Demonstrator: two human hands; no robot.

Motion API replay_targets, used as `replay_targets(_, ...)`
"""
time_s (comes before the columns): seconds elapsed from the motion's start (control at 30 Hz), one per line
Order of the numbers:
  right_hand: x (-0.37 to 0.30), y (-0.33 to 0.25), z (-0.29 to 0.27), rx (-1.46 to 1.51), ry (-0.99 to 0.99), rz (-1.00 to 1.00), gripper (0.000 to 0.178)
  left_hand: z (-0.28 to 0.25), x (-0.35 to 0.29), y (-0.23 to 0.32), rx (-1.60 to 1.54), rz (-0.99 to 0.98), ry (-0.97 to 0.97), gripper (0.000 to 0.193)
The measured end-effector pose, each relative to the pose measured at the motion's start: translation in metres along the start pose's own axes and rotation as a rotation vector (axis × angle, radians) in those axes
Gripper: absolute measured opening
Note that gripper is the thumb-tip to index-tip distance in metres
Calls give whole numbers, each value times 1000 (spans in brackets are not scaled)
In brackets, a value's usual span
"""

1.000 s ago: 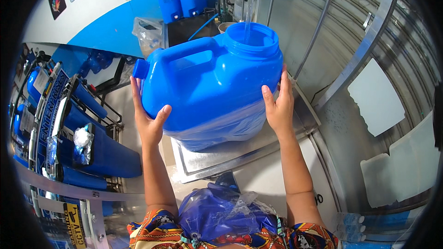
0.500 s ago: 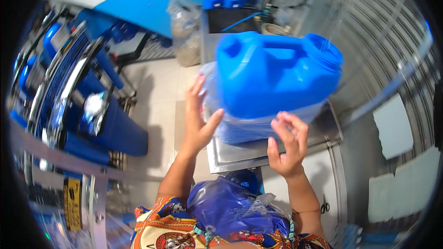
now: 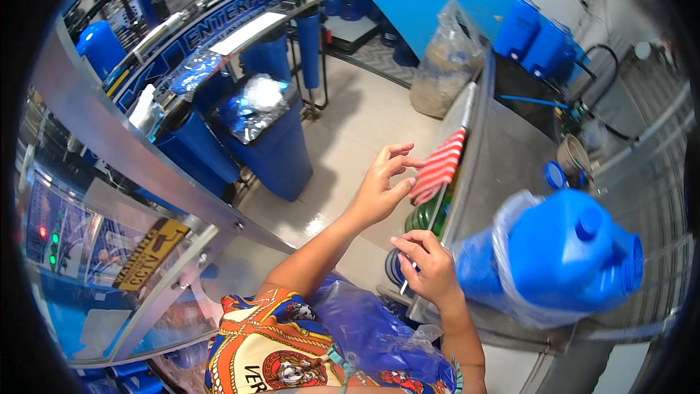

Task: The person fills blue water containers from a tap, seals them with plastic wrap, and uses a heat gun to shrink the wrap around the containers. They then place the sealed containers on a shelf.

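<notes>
My right hand [image 3: 434, 268] is curled, its thumb and fingers closed on a thin pale stick [image 3: 438, 204]. At the stick's far end is a red-and-white striped flag-like piece [image 3: 439, 164], slanting beside the table's left edge. My left hand [image 3: 385, 184] is held out with fingers apart, right by the striped piece. Its fingertips and thumb come close to the piece; whether they touch it I cannot tell. To the right, on the metal table, a blue jerrycan [image 3: 558, 248] stands with clear plastic gathered round its middle; its mouth is uncapped.
The metal table [image 3: 496, 153] carries a blue cap [image 3: 554, 174] and a beige tub [image 3: 572, 153]. Two blue containers [image 3: 536, 40] are at its far end. A stuffed clear bag [image 3: 445, 66] sits beyond. At left stand a tall blue bin [image 3: 270, 146] and a metal post [image 3: 146, 124].
My view has swung left, so the jerrycan now appears farther right. Both hands have left its sides; my right hand now closes on the stick, and the striped piece has come into sight.
</notes>
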State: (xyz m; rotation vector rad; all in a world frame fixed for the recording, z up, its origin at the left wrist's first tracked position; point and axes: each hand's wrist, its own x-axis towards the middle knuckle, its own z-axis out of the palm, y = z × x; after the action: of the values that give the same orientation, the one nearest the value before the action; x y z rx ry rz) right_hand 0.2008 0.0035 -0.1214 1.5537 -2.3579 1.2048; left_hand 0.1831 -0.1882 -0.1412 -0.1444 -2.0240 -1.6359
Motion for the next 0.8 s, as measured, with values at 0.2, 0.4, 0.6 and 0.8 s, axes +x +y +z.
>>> replay_targets(0.2, 112, 29, 61, 116, -8, -42, 32, -101, 76, -38, 72, 82, 180, 29)
replay_targets(0.4, 206, 47, 122, 259, -137, -71, 29, -205, 145, -76, 206, 178, 485, 24)
replay_targets(0.6, 279, 99, 169, 350, -278, -47, 27, -334, 158, -143, 878, -88, 1009, 22)
replay_targets(0.8, 365, 128, 223, 450, -485, -131, 26, -448, 99, -162, 1240, -356, 1339, 16)
